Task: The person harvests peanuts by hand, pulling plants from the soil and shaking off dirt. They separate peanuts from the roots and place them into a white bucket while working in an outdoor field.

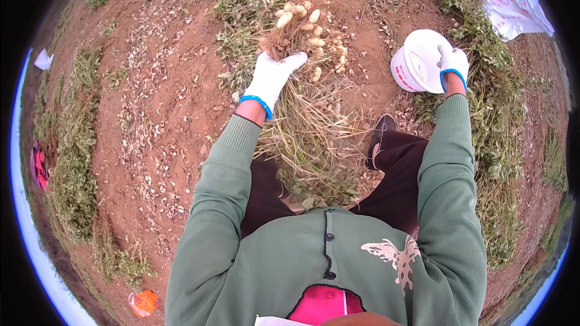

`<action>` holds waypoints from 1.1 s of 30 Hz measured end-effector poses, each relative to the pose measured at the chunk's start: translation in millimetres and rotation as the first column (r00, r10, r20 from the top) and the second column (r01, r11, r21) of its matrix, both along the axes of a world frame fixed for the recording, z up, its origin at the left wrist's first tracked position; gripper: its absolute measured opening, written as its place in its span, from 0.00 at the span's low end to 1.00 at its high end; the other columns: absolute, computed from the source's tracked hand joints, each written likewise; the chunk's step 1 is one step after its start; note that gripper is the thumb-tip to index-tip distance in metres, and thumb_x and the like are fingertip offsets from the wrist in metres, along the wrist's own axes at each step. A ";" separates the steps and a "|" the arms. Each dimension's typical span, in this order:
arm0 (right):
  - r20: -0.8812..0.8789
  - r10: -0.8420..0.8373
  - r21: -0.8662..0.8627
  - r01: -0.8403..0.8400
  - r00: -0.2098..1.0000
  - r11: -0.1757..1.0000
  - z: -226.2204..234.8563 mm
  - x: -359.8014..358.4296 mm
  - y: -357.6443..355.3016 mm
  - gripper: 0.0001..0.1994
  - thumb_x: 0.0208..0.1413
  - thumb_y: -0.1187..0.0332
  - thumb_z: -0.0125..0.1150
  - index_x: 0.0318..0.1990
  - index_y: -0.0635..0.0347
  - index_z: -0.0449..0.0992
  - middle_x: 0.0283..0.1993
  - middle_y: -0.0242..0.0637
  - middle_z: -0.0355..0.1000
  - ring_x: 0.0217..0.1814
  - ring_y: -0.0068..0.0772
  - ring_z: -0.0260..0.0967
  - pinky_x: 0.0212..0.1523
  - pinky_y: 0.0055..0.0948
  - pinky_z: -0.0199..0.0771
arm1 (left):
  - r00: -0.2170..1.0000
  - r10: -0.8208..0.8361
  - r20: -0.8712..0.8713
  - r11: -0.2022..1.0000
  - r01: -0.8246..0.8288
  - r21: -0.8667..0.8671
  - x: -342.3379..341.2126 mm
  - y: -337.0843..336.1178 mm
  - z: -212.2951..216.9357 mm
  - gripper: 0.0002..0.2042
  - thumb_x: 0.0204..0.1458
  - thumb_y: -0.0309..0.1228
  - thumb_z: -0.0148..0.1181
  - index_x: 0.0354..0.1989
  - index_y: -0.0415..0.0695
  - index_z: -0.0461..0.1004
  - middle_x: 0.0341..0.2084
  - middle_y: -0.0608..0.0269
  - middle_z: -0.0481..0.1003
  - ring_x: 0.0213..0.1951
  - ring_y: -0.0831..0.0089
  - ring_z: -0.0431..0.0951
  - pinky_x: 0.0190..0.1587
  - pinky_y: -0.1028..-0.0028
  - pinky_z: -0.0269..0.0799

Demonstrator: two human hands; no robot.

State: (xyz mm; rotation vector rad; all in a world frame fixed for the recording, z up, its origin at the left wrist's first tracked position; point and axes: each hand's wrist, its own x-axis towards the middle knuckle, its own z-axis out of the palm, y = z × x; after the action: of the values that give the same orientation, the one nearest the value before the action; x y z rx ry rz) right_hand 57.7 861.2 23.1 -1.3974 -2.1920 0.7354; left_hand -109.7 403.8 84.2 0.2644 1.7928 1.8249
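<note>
So here's where we're at, out on the reddish-brown bare soil [157, 84]. Our left hand [272, 78], in a white knit glove with a blue cuff, is up against the tangled brown roots [275, 45] of a peanut plant. Its thumb sticks out to the right and the other fingers vanish under the roots, so we honestly can't tell whether that grip is closed. The pale tan peanut pods [316, 41] sit just past it and to its right, with loose straw-coloured stems [314, 115] trailing on its near side.

Our right hand [452, 63], same style of glove, is pinching the rim of a round white plastic bucket [399, 62], which sits mostly left of that grip and well apart from the pods. Leafy green cut plants [492, 115] run along that grip's right.

We'd guess the step in hand is placing the bucket while minding the root clump. The next move probably calls for a firm left grip at the roots and a steady, upright bucket.
</note>
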 end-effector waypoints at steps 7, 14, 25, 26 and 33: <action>0.007 0.209 -0.309 -0.197 0.978 0.930 33.0 -17.0 -9.4 0.26 0.56 0.56 0.67 0.53 0.71 0.77 0.46 0.47 0.79 0.40 0.33 0.77 0.43 0.35 0.75 | 0.997 0.079 0.027 0.994 -0.077 -0.082 0.9 3.6 9.6 0.34 0.44 0.39 0.77 0.56 0.30 0.73 0.51 0.54 0.78 0.53 0.67 0.77 0.59 0.68 0.70; -0.200 0.838 -0.303 -0.846 0.508 0.440 107.2 -88.8 -224.0 0.33 0.57 0.45 0.64 0.59 0.65 0.75 0.59 0.48 0.75 0.59 0.43 0.73 0.60 0.33 0.70 | 0.999 0.035 0.024 0.999 -0.035 0.017 2.4 11.0 1.2 0.27 0.46 0.34 0.75 0.54 0.34 0.76 0.49 0.58 0.80 0.49 0.70 0.79 0.56 0.69 0.72; 0.031 0.841 0.007 -0.842 0.540 0.540 96.7 -100.7 -262.7 0.23 0.56 0.46 0.61 0.40 0.60 0.81 0.39 0.46 0.79 0.45 0.51 0.76 0.46 0.45 0.74 | 0.997 0.010 0.081 0.992 -0.019 0.123 7.9 14.8 6.6 0.26 0.50 0.22 0.70 0.59 0.36 0.70 0.50 0.59 0.78 0.50 0.72 0.79 0.56 0.71 0.75; 0.063 0.844 0.063 -0.846 0.532 0.529 98.6 -98.1 -261.9 0.22 0.57 0.46 0.60 0.40 0.59 0.82 0.39 0.45 0.79 0.45 0.51 0.76 0.46 0.45 0.74 | 0.994 0.024 0.102 0.997 -0.032 0.070 9.5 14.3 10.7 0.27 0.50 0.22 0.71 0.59 0.36 0.69 0.50 0.59 0.78 0.49 0.72 0.79 0.56 0.71 0.75; 0.236 0.796 0.205 -0.829 0.558 0.520 112.4 -96.0 -246.7 0.20 0.60 0.48 0.57 0.41 0.56 0.81 0.39 0.45 0.79 0.45 0.50 0.76 0.46 0.45 0.74 | 0.998 0.062 0.007 0.997 -0.063 0.046 14.7 15.1 -4.0 0.25 0.48 0.32 0.74 0.54 0.35 0.74 0.46 0.59 0.80 0.46 0.71 0.79 0.53 0.69 0.73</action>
State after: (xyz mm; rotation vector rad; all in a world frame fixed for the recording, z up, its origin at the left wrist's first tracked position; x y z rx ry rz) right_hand -38.3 614.5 135.5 -0.1545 -2.8919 0.5558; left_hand -94.9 419.0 80.2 0.2232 1.7749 1.9106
